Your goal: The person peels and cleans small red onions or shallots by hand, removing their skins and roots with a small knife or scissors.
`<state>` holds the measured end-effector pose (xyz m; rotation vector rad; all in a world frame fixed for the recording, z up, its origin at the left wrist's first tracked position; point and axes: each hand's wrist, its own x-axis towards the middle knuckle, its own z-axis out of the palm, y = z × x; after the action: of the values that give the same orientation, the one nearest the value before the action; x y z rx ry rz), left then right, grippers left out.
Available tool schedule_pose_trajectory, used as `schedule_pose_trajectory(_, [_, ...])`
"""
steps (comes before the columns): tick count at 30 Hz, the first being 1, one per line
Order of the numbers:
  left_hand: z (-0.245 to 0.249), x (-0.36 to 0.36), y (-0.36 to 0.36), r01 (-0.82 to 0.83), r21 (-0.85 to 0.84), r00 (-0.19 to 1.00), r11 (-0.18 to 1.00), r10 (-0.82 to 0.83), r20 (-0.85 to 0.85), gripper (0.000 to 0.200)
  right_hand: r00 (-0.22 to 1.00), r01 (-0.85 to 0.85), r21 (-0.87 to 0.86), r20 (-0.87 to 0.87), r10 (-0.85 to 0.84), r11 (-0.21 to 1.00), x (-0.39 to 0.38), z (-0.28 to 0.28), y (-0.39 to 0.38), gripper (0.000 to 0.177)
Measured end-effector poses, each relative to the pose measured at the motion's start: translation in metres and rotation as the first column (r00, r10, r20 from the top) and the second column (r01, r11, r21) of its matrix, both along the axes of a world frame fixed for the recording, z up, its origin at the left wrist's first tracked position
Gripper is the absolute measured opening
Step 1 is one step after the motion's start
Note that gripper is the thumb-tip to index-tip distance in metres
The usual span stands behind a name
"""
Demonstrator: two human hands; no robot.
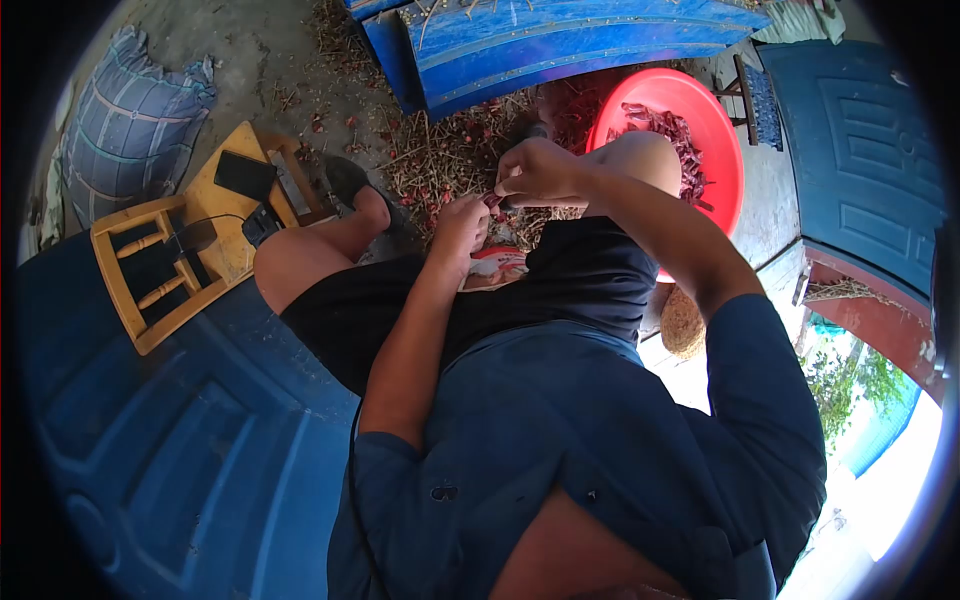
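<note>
My left hand is closed over my lap, with a small dark red dried chili at its fingertips. Close beside it, my right hand is pinched, its fingertips just above the chili. Whatever sits between those right fingers is too small to tell. Below my left hand, a red and white packet or bag rests between my thighs. A red basin by my right knee contains many dark red dried chilies.
Thin stems and red bits litter the floor ahead, under a blue panel. On the left are a wooden chair holding dark devices and a stuffed checked sack. A woven round object lies right of my hip, near a blue door.
</note>
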<state>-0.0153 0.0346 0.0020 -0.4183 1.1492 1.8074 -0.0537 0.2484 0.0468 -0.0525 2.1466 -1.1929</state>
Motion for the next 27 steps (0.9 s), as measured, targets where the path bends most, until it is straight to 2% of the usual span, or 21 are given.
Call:
schedule_pose_trajectory(1, [0.003, 0.0, 0.001, 0.016, -0.017, 0.999, 1.0, -0.017, -0.038, 0.013, 0.947, -0.244, 0.125, -0.181, 0.264, 0.962, -0.008, 0.008, 0.002, 0.018])
schedule_pose_trajectory(2, [0.006, -0.005, -0.003, -0.042, -0.003, 0.999, 0.999, 0.042, 0.005, 0.013, 0.835, -0.394, 0.327, -0.264, 0.483, 0.859, -0.014, 0.014, 0.002, 0.019])
schedule_pose_trajectory(3, [-0.006, -0.012, -0.013, -0.123, -0.006, 0.992, 0.992, 0.123, -0.013, 0.013, 0.838, -0.392, 0.328, -0.258, 0.48, 0.86, -0.015, 0.017, 0.005, 0.019])
schedule_pose_trajectory(5, [0.001, -0.019, -0.024, -0.115, -0.004, 0.99, 0.993, 0.114, -0.086, 0.013, 0.85, -0.423, 0.228, -0.234, 0.471, 0.877, -0.023, 0.023, 0.012, 0.02])
schedule_pose_trajectory(7, [0.004, -0.017, -0.021, -0.132, 0.016, 0.988, 0.991, 0.133, -0.079, 0.012, 0.879, -0.386, 0.229, -0.203, 0.431, 0.894, -0.032, 0.029, 0.01, 0.019])
schedule_pose_trajectory(10, [0.006, -0.019, -0.025, -0.158, 0.07, 0.985, 0.985, 0.162, -0.057, 0.012, 0.921, -0.302, 0.171, -0.202, 0.333, 0.938, -0.021, 0.005, 0.01, 0.024])
schedule_pose_trajectory(12, [0.013, -0.022, -0.028, -0.213, 0.123, 0.975, 0.969, 0.219, -0.033, 0.012, 0.888, -0.091, 0.46, -0.364, 0.281, 0.883, -0.007, -0.017, 0.007, 0.026])
schedule_pose_trajectory(13, [0.011, -0.023, -0.031, -0.212, 0.117, 0.976, 0.97, 0.217, -0.033, 0.012, 0.889, -0.091, 0.455, -0.364, 0.278, 0.886, 0.0, -0.026, 0.003, 0.026])
schedule_pose_trajectory(14, [0.008, -0.026, -0.033, -0.237, 0.126, 0.969, 0.963, 0.243, -0.037, 0.012, 0.904, -0.079, 0.216, -0.395, 0.161, 0.973, 0.004, -0.034, 0.0, 0.029])
schedule_pose_trajectory(15, [0.007, -0.027, -0.035, -0.263, 0.137, 0.962, 0.955, 0.271, -0.043, 0.012, 0.917, -0.061, -0.037, -0.397, 0.042, 0.997, 0.007, -0.038, -0.003, 0.033])
schedule_pose_trajectory(16, [0.01, -0.027, -0.034, -0.263, 0.112, 0.963, 0.958, 0.268, -0.032, 0.012, 0.917, -0.059, -0.04, -0.398, 0.038, 0.997, 0.009, -0.03, -0.014, 0.033])
schedule_pose_trajectory(17, [0.011, -0.026, -0.031, -0.26, 0.111, 0.963, 0.959, 0.266, -0.037, 0.012, 0.963, 0.13, -0.235, -0.201, -0.179, 0.963, 0.011, -0.022, -0.026, 0.028])
schedule_pose_trajectory(18, [0.011, -0.023, -0.028, -0.219, 0.106, 0.974, 0.97, 0.223, -0.037, 0.011, 0.936, 0.338, -0.378, 0.038, -0.351, 0.862, 0.011, -0.013, -0.037, 0.024])
schedule_pose_trajectory(19, [0.009, -0.019, -0.025, -0.175, 0.099, 0.983, 0.979, 0.18, -0.034, 0.011, 0.935, 0.34, -0.379, 0.036, -0.354, 0.861, 0.011, -0.007, -0.041, 0.024])
schedule_pose_trajectory(21, [0.008, -0.015, -0.019, -0.166, 0.075, 0.986, 0.983, 0.168, -0.014, 0.01, 0.946, 0.214, -0.298, -0.176, -0.274, 0.93, 0.013, 0.0, -0.046, 0.024])
schedule_pose_trajectory(22, [0.009, -0.015, -0.019, -0.151, 0.067, 0.988, 0.986, 0.152, -0.003, 0.011, 0.945, 0.214, -0.3, -0.176, -0.275, 0.93, 0.013, -0.001, -0.045, 0.024])
schedule_pose_trajectory(24, [0.009, -0.016, -0.02, -0.139, 0.062, 0.99, 0.988, 0.139, 0.006, 0.012, 0.846, -0.04, -0.094, -0.532, -0.016, 0.995, 0.009, 0.0, -0.042, 0.022])
schedule_pose_trajectory(27, [0.006, -0.016, -0.022, -0.137, 0.058, 0.991, 0.989, 0.137, -0.002, 0.011, 0.831, -0.048, -0.02, -0.555, 0.029, 0.999, 0.011, 0.008, -0.043, 0.019])
